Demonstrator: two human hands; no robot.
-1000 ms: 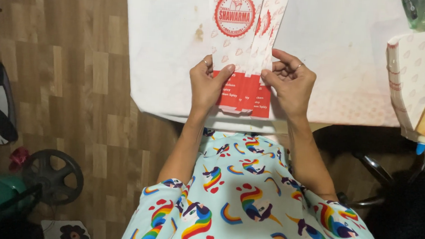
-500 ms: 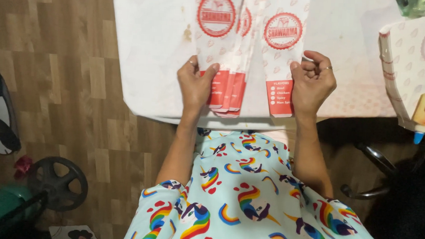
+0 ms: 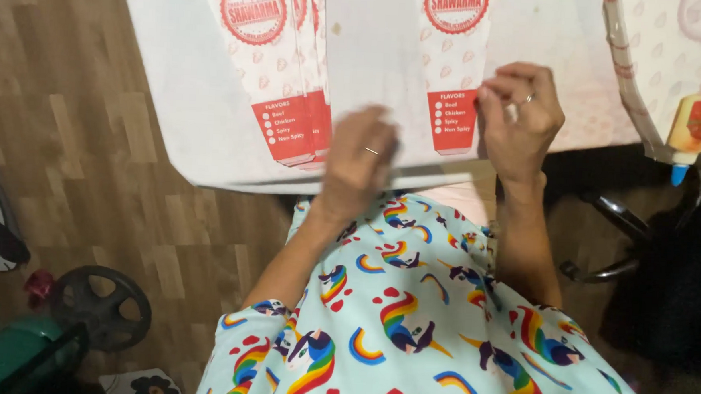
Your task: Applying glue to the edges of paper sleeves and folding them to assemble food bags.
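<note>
So the person was sitting at a white work surface with printed paper food sleeves laid out flat on it. One single sleeve sat on the right, white with a round red emblem up top and a red block at the bottom. A small fanned stack of the same sleeves lay well apart from it on the left, bottom ends near the table edge.

The right hand had its fingertips curled down and pinching or pressing the lower right edge of the single sleeve, right beside the red block. Mostly closed, thumb and fingers bunched at the paper edge. The left hand was motion-blurred, resting loosely open on the bare surface between the stack and the single sleeve. I couldn't tell whether it actually had hold of anything; it looked like it was just lying flat.

Handling-wise, my guess is these were super light, thin and floppy, so they'd slide over each other easily and crease if grabbed hard. Best bet looked like a light pinch at a bottom corner or side edge, where the red block is, with the other palm keeping things flat.

Off to the right sat a glue bottle with a blue tip, hanging just past a patterned paper pile.
</note>
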